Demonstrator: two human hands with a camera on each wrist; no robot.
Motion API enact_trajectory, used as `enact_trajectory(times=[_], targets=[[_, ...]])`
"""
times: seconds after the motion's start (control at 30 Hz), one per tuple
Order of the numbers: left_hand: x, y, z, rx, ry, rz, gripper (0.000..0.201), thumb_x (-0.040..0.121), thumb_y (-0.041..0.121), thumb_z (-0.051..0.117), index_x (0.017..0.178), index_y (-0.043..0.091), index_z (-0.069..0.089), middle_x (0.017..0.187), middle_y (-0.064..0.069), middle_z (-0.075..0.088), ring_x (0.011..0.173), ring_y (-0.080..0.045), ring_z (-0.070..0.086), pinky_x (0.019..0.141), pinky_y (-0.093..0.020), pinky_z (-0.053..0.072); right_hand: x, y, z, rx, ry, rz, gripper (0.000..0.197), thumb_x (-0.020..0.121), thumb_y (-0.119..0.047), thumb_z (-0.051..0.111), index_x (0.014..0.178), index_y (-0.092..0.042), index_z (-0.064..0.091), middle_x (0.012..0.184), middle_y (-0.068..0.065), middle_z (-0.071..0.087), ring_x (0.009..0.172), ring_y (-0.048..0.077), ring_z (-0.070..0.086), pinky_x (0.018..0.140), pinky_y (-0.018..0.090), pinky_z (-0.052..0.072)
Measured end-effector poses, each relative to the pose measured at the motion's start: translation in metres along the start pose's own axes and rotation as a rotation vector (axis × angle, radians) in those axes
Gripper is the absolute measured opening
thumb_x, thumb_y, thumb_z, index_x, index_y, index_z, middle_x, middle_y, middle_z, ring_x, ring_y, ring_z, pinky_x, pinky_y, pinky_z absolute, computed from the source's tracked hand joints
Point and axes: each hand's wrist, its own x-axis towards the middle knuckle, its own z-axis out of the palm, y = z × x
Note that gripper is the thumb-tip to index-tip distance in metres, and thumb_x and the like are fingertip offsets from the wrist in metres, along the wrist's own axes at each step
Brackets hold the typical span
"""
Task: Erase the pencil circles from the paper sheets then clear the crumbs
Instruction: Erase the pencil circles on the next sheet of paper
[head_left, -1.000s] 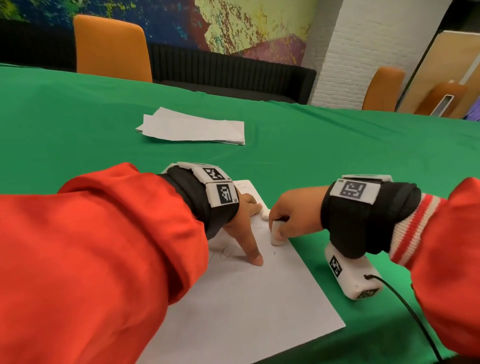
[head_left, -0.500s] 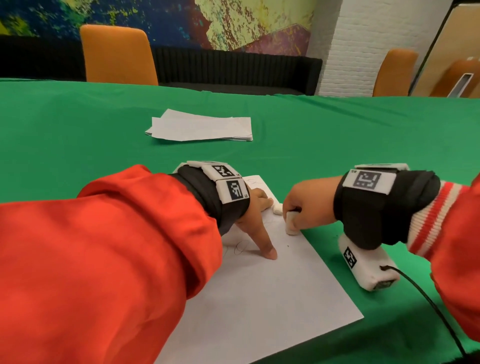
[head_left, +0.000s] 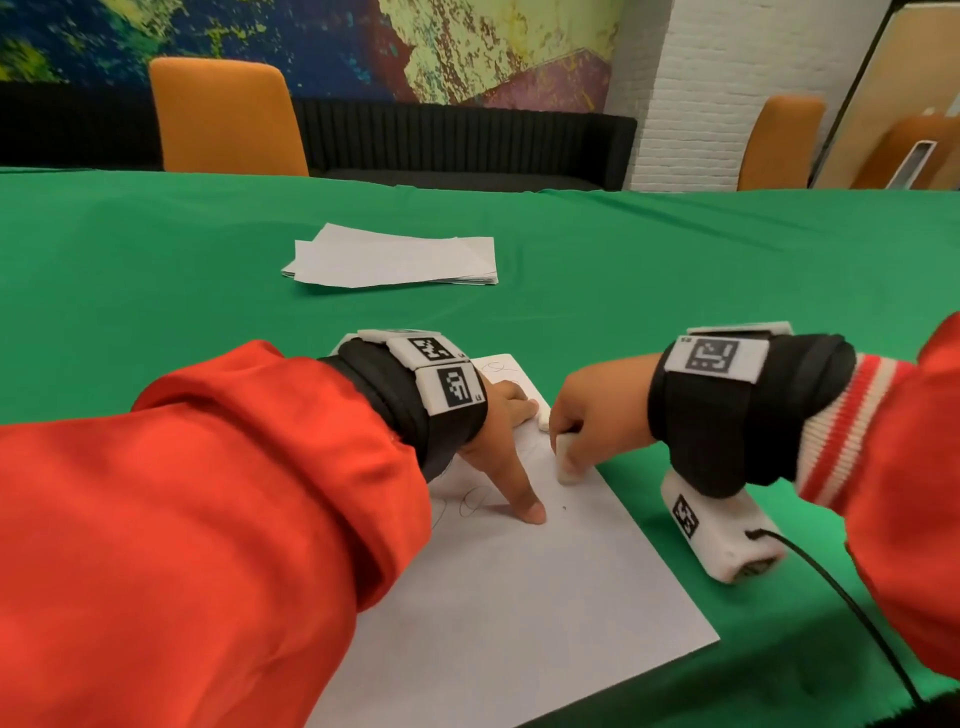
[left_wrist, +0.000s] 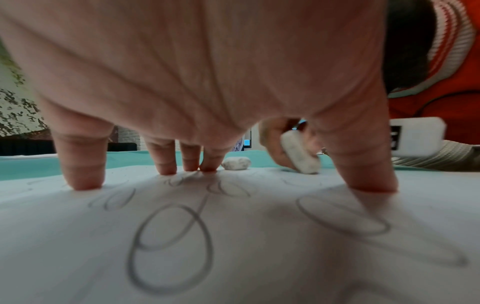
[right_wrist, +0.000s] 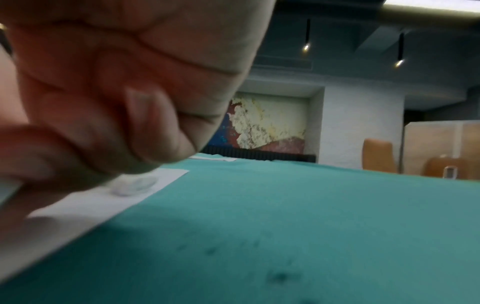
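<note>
A white paper sheet (head_left: 519, 597) lies on the green table in front of me. Pencil circles (left_wrist: 171, 244) are drawn on it under my left hand (head_left: 498, 431), which presses the sheet down with spread straight fingertips (left_wrist: 83, 181). My right hand (head_left: 587, 421) grips a white eraser (head_left: 569, 460) and holds its end on the sheet near the right edge; the eraser (left_wrist: 298, 156) shows smudged grey in the left wrist view. A second small white eraser (left_wrist: 236, 163) lies on the sheet beyond my left fingers.
A stack of white paper sheets (head_left: 395, 257) lies farther back on the green table (head_left: 727, 270). Dark crumbs (right_wrist: 280, 275) dot the cloth right of the sheet. Orange chairs (head_left: 228, 119) stand behind the table.
My right hand has shifted the eraser slightly over the sheet's right part. The left hand keeps pressing the same spot. The head view has tilted a little.
</note>
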Motion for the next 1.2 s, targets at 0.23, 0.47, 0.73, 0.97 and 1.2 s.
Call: enact_trajectory(times=[0.23, 0.47, 0.73, 0.97, 1.2], targets=[[-0.002, 0.000, 0.001, -0.013, 0.021, 0.009, 0.107, 0.071, 0.068, 0.065, 0.152, 0.023, 0.011, 0.156, 0.004, 0.014, 0.141, -0.020, 0.021, 0.112, -0.037, 0.021, -0.001, -0.008, 0.000, -0.035, -0.021, -0.050, 0.017, 0.084, -0.036, 0.062, 0.091, -0.022, 0.068, 0.065, -0.010, 0.050, 0.059, 0.006, 0.044, 0.056, 0.020, 0.037], [0.001, -0.002, 0.001, -0.014, 0.008, -0.002, 0.110, 0.070, 0.070, 0.064, 0.152, 0.022, 0.009, 0.156, 0.004, 0.012, 0.142, -0.020, 0.019, 0.112, -0.038, 0.020, 0.007, 0.000, -0.005, -0.011, 0.021, 0.007, 0.011, 0.082, -0.035, 0.065, 0.081, -0.024, 0.062, 0.063, -0.009, 0.050, 0.057, 0.007, 0.043, 0.054, 0.020, 0.035], [0.002, -0.002, 0.002, -0.011, 0.023, 0.005, 0.110, 0.070, 0.070, 0.063, 0.152, 0.020, 0.009, 0.156, 0.003, 0.014, 0.142, -0.021, 0.021, 0.112, -0.037, 0.021, 0.006, 0.003, -0.005, -0.020, 0.020, 0.057, 0.024, 0.082, -0.037, 0.065, 0.093, -0.017, 0.068, 0.069, -0.006, 0.053, 0.066, 0.013, 0.047, 0.057, 0.022, 0.036], [0.001, -0.002, 0.002, -0.015, 0.030, 0.003, 0.110, 0.070, 0.070, 0.064, 0.152, 0.022, 0.010, 0.156, 0.003, 0.015, 0.142, -0.022, 0.021, 0.111, -0.039, 0.021, 0.000, -0.005, -0.003, 0.032, -0.048, -0.002, 0.015, 0.082, -0.035, 0.065, 0.091, -0.023, 0.069, 0.075, -0.006, 0.060, 0.064, 0.009, 0.049, 0.062, 0.021, 0.040], [-0.002, 0.000, 0.002, -0.009, 0.045, 0.008, 0.106, 0.072, 0.067, 0.065, 0.152, 0.022, 0.013, 0.155, 0.002, 0.016, 0.141, -0.021, 0.023, 0.111, -0.036, 0.023, -0.003, -0.013, -0.003, -0.095, -0.011, -0.025, 0.025, 0.085, -0.031, 0.059, 0.063, -0.023, 0.052, 0.061, -0.007, 0.046, 0.054, 0.008, 0.040, 0.050, 0.021, 0.031]])
